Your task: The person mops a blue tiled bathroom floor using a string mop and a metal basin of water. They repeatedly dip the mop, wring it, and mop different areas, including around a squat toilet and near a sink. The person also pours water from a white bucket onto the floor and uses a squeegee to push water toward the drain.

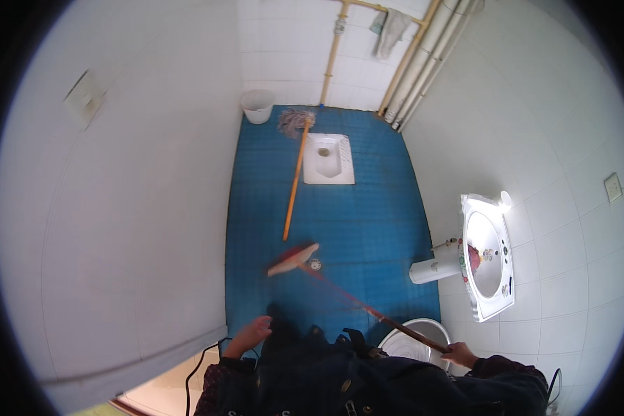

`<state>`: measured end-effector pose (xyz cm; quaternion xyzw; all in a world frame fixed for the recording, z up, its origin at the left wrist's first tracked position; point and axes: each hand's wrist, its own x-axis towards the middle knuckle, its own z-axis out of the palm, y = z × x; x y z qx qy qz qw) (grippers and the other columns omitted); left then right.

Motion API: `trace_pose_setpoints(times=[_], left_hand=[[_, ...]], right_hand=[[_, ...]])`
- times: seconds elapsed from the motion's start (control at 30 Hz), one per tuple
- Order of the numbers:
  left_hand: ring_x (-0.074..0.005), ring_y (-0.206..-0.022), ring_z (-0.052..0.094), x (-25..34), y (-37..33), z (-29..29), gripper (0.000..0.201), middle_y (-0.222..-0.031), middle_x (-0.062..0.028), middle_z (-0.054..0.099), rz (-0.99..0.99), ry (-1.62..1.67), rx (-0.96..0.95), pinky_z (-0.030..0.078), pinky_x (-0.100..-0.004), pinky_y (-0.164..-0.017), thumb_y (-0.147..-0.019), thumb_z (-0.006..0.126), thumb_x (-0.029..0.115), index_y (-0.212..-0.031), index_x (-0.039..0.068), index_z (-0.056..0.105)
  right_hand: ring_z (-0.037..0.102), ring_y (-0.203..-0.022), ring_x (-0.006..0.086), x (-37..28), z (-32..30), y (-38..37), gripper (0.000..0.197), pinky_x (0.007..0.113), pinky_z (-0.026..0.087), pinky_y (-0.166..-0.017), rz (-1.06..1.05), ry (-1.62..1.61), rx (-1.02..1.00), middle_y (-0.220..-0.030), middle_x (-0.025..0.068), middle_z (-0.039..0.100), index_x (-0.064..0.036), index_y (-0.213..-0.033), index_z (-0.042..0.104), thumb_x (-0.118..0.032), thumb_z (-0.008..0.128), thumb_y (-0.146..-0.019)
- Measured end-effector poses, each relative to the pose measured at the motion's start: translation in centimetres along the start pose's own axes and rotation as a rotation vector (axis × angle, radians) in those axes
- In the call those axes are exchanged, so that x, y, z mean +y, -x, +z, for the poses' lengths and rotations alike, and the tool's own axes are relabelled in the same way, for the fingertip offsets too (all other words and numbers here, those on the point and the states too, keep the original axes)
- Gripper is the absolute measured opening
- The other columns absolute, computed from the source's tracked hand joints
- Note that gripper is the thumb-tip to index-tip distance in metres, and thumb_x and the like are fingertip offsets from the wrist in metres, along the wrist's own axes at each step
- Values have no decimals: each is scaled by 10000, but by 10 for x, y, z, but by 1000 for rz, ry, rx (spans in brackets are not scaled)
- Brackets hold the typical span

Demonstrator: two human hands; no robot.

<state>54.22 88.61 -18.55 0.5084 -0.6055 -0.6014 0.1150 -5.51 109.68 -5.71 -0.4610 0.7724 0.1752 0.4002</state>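
Note:
My right hand (459, 355) is closed around the upper end of a broom (395, 323) with a reddish-brown stick. From there the stick slants left and away across the blue tiled floor (367, 236). Its cream and red head, smeared by motion, is over the floor beside a small round drain (315, 264). My left hand (253, 334) hangs free near the left wall, fingers loosely apart and holding nothing. Just beyond the broom head, the orange stick of a mop (297, 177) ends; its grey string head lies at the far side.
A white squat toilet (328, 159) is set in the floor beside the mop. A white bucket (258, 105) stands in the far left corner. To the right is a pedestal washbasin (489, 256). A large pale basin (416, 341) sits near my right hand. Pipes (426, 62) run up the far right corner.

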Motion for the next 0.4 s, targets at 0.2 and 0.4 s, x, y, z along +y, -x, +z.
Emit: trace_pose_setpoints(times=[0.2,0.4], left_hand=[[-232,-958,589,94,-172,-68,412,-1096,-122,583,282,-357,-152,483,-333,-777,-814,580,191,-1186,49,476],[-230,-1038,554,260,-308,-85,483,-1105,-129,579,456,-211,-398,437,-320,-864,-810,609,256,-1229,73,454]], right_hand=[[589,-508,214,-99,-9,-88,348,341,472,-501,228,-517,206,-584,90,601,-18,-700,640,-365,663,-701],[527,-439,152,-140,-87,-169,281,269,411,-399,198,-1367,79,-593,78,566,-3,-869,607,-250,656,-743]])
